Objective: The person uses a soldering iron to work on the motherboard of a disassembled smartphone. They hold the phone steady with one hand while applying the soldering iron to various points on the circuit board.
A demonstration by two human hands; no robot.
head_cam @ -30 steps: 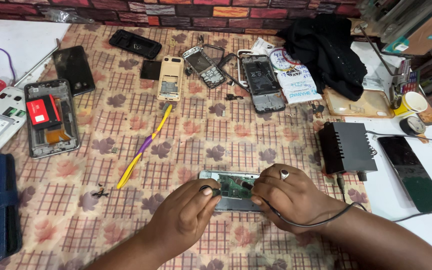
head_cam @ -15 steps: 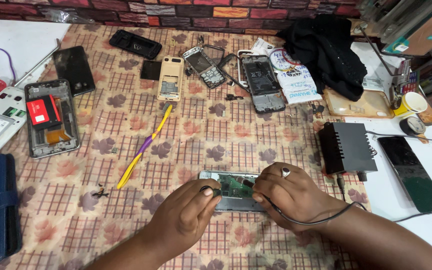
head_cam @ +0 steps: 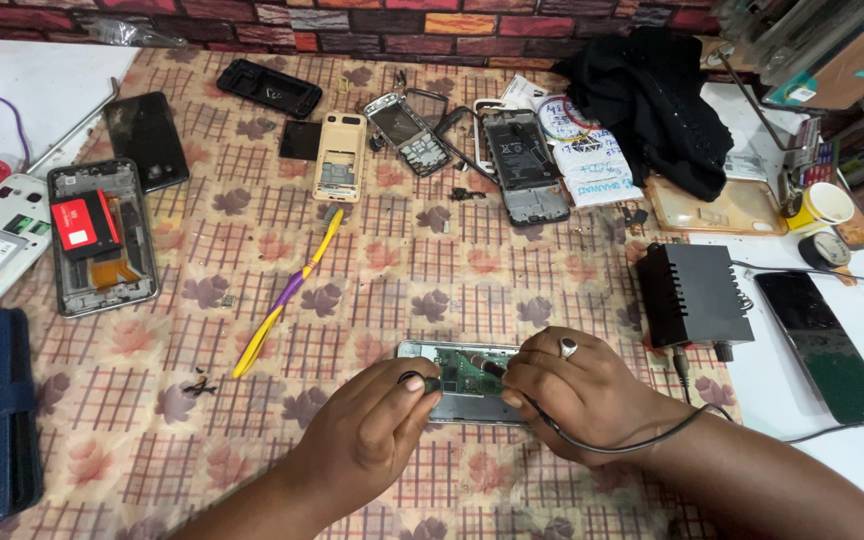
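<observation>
Both hands are down close together on an opened phone lying at the near edge of the checked, flowered tablecloth — the left hand pinching its left end, the right hand, ring on one finger, closed around a thin black-corded tool over the green circuit board. A black power box sits just right of them, a yellow-and-purple toothbrush to the left.

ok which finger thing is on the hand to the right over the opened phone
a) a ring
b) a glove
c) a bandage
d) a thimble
a) The right hand wears a silver ring on one finger as it works over the opened phone on the patterned cloth; the skin is otherwise bare.
</observation>
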